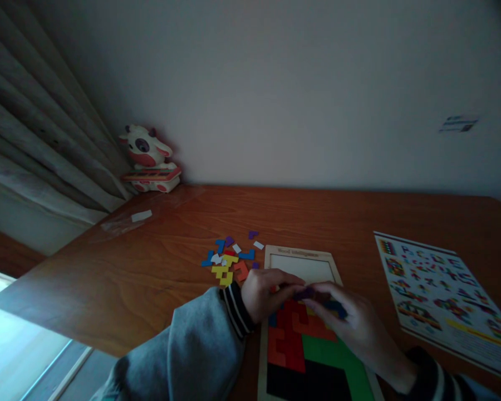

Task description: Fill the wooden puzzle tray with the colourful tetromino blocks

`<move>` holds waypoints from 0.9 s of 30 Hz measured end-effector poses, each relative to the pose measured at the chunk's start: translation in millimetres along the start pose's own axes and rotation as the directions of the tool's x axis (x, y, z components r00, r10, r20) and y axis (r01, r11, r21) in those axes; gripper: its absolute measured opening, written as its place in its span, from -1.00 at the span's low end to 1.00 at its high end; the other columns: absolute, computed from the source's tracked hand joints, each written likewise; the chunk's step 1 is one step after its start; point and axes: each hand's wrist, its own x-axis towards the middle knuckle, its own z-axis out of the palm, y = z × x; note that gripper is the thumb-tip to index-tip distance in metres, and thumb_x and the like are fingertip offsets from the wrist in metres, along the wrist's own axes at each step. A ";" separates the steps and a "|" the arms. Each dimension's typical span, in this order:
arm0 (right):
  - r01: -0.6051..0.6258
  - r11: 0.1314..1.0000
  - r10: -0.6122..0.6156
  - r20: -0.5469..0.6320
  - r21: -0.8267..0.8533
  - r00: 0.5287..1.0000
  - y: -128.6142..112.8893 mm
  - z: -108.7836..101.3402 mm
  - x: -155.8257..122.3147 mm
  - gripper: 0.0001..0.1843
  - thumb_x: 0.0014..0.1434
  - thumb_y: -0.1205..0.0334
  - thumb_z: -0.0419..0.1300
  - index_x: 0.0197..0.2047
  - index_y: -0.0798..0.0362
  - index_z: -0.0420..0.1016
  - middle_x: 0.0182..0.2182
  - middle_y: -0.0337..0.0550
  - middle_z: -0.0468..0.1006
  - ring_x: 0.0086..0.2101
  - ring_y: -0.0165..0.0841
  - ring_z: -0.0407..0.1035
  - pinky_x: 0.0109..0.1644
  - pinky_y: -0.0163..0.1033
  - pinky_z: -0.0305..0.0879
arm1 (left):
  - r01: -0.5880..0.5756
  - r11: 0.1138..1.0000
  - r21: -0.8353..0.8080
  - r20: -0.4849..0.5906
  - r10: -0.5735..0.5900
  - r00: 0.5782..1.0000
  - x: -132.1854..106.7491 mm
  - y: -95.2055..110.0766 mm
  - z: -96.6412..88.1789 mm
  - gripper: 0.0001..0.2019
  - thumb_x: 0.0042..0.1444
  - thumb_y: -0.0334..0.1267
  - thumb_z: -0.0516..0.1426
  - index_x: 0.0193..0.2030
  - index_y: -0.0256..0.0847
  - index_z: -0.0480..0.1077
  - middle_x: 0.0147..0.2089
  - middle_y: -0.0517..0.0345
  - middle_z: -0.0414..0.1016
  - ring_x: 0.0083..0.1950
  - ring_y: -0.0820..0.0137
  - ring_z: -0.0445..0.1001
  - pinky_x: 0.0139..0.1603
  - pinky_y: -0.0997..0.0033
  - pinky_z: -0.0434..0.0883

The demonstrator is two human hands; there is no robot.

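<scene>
Both my hands meet above a wooden puzzle tray [303, 252]. Between the fingertips of my left hand [267, 291] and my right hand [346, 312] is a small purple puzzle piece [304, 293], pinched from both sides. Below them the near part of the tray is filled with fitted pieces: red pieces [290, 331], green pieces [328, 352] and black pieces [307, 381]. Some blue shows under my right fingers. The far end of the tray shows its bare white base. My hands hide the middle of the tray.
Loose coloured pieces [229, 260] lie left of the tray, with several small white bits among them. A printed pattern sheet [442, 295] lies to the right. A cow toy with a keyboard [150, 161] stands at the back left, near clear plastic [123, 223] and a curtain [45, 111].
</scene>
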 end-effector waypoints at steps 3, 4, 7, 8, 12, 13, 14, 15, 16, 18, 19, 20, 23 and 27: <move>0.002 1.000 -0.002 -0.011 0.010 1.000 -0.3 2.2 2.5 -0.84 0.30 0.06 0.20 -0.16 -0.09 0.54 -0.31 -0.26 0.68 -0.33 -0.41 0.59 -0.23 -0.37 0.53 | -0.017 1.000 -0.024 0.031 0.017 0.999 1.0 -1.5 1.2 -0.70 0.35 -0.08 0.12 -0.15 -0.26 0.58 -0.28 0.07 0.67 -0.30 0.44 0.63 -0.24 0.55 0.54; 0.002 1.000 -0.002 -0.010 0.006 1.000 0.4 1.8 3.2 -0.84 0.31 0.06 0.19 -0.16 -0.08 0.54 -0.31 -0.25 0.68 -0.33 -0.40 0.59 -0.22 -0.36 0.53 | -0.043 0.999 -0.009 0.045 0.044 0.998 2.5 -1.9 0.4 -0.70 0.36 -0.10 0.10 -0.13 -0.26 0.57 -0.26 0.06 0.67 -0.27 0.43 0.63 -0.21 0.53 0.54; -0.014 0.999 0.013 -0.023 -0.040 1.000 8.0 -4.5 4.1 -0.81 0.31 0.05 0.17 -0.15 -0.07 0.54 -0.27 -0.21 0.69 -0.32 -0.37 0.60 -0.23 -0.33 0.53 | -0.171 0.975 0.141 0.098 0.158 0.983 7.7 -6.6 -10.8 -0.71 0.36 -0.13 0.10 0.01 -0.28 0.51 -0.13 -0.02 0.65 -0.13 0.35 0.61 -0.07 0.39 0.55; -0.027 0.997 0.024 -0.041 -0.069 0.999 13.1 -8.3 4.0 -0.80 0.30 0.04 0.17 -0.15 -0.06 0.55 -0.26 -0.20 0.69 -0.33 -0.36 0.60 -0.25 -0.32 0.53 | -0.220 0.952 0.213 0.126 0.196 0.972 8.2 -10.3 -18.5 -0.71 0.35 -0.13 0.11 0.05 -0.27 0.49 -0.09 -0.04 0.64 -0.09 0.33 0.60 -0.03 0.34 0.54; -0.092 0.975 0.055 -0.181 -0.204 0.982 44.1 -26.1 1.6 -0.71 0.25 -0.06 0.19 -0.13 -0.06 0.55 -0.27 -0.19 0.70 -0.33 -0.29 0.60 -0.29 -0.28 0.54 | -0.333 0.850 0.409 0.228 0.258 0.939 -7.3 -34.0 -67.0 -0.70 0.31 -0.13 0.14 0.09 -0.22 0.46 -0.04 -0.05 0.62 -0.05 0.29 0.58 0.06 0.23 0.52; -0.095 0.972 0.052 -0.195 -0.216 0.979 52.2 -29.8 0.7 -0.70 0.25 -0.07 0.19 -0.12 -0.05 0.55 -0.24 -0.17 0.69 -0.29 -0.28 0.60 -0.23 -0.26 0.55 | -0.314 0.843 0.437 0.229 0.233 0.945 -15.9 -40.6 -81.1 -0.65 0.27 -0.07 0.19 0.11 -0.21 0.46 -0.04 -0.05 0.62 -0.05 0.27 0.58 0.05 0.21 0.52; -0.107 0.968 0.058 -0.210 -0.229 0.976 59.2 -32.7 0.0 -0.68 0.25 -0.08 0.18 -0.12 -0.05 0.55 -0.23 -0.16 0.69 -0.26 -0.27 0.60 -0.20 -0.25 0.55 | -0.282 0.843 0.457 0.216 0.202 0.955 -25.5 -46.7 -94.7 -0.58 0.23 -0.02 0.22 0.12 -0.21 0.45 -0.03 -0.07 0.61 -0.02 0.24 0.57 0.06 0.18 0.51; -0.118 0.964 0.065 -0.216 -0.239 0.974 64.7 -34.7 -0.6 -0.67 0.24 -0.09 0.18 -0.12 -0.04 0.55 -0.23 -0.15 0.69 -0.25 -0.26 0.60 -0.20 -0.24 0.55 | -0.251 0.842 0.478 0.231 0.156 0.960 -35.4 -52.0 -107.2 -0.50 0.18 0.05 0.24 0.16 -0.20 0.42 0.02 -0.09 0.60 0.05 0.18 0.55 0.09 0.12 0.50; -0.127 0.960 0.072 -0.220 -0.248 0.973 68.2 -35.8 -1.0 -0.66 0.25 -0.10 0.17 -0.12 -0.04 0.54 -0.23 -0.15 0.69 -0.25 -0.25 0.60 -0.19 -0.23 0.54 | -0.213 0.842 0.495 0.255 0.093 0.962 -45.0 -56.3 -117.9 -0.41 0.13 0.10 0.26 0.20 -0.19 0.40 0.07 -0.11 0.57 0.10 0.15 0.52 0.14 0.08 0.48; -0.130 0.955 0.073 -0.217 -0.265 0.973 70.0 -36.1 -1.0 -0.66 0.26 -0.11 0.15 -0.13 -0.04 0.53 -0.23 -0.13 0.68 -0.24 -0.23 0.59 -0.20 -0.22 0.54 | -0.170 0.837 0.520 0.298 0.009 0.955 -60.7 -62.2 -132.7 -0.35 0.10 0.12 0.28 0.24 -0.18 0.37 0.14 -0.12 0.53 0.17 0.12 0.49 0.18 0.04 0.44; -0.122 0.954 0.063 -0.213 -0.273 0.975 68.7 -35.7 -0.7 -0.67 0.26 -0.10 0.15 -0.13 -0.04 0.53 -0.22 -0.12 0.68 -0.24 -0.23 0.59 -0.20 -0.21 0.53 | -0.159 0.838 0.522 0.307 -0.011 0.952 -66.2 -63.9 -136.6 -0.35 0.10 0.11 0.28 0.25 -0.18 0.36 0.16 -0.12 0.52 0.18 0.13 0.48 0.20 0.04 0.44; -0.108 0.954 0.049 -0.209 -0.280 0.977 66.8 -35.1 -0.2 -0.69 0.27 -0.08 0.14 -0.14 -0.04 0.52 -0.23 -0.11 0.67 -0.24 -0.23 0.59 -0.21 -0.20 0.53 | -0.152 0.841 0.519 0.311 -0.020 0.950 -69.9 -65.0 -138.6 -0.37 0.12 0.09 0.28 0.25 -0.18 0.35 0.17 -0.11 0.52 0.19 0.14 0.47 0.20 0.04 0.43; -0.070 0.953 0.009 -0.203 -0.296 0.979 61.4 -34.1 0.9 -0.73 0.29 -0.04 0.13 -0.15 -0.05 0.50 -0.24 -0.11 0.66 -0.25 -0.22 0.58 -0.20 -0.19 0.52 | -0.145 0.861 0.487 0.312 -0.017 0.950 -73.5 -66.2 -137.1 -0.47 0.19 0.00 0.25 0.24 -0.17 0.37 0.14 -0.07 0.54 0.16 0.20 0.49 0.19 0.09 0.46; -0.030 0.948 -0.031 -0.184 -0.318 0.982 59.0 -35.0 0.6 -0.77 0.30 0.01 0.13 -0.13 -0.05 0.49 -0.23 -0.12 0.64 -0.23 -0.23 0.56 -0.17 -0.18 0.50 | -0.147 0.869 0.473 0.296 0.000 0.955 -73.2 -66.5 -132.7 -0.57 0.24 -0.09 0.21 0.20 -0.18 0.41 0.08 -0.06 0.58 0.11 0.23 0.52 0.12 0.14 0.50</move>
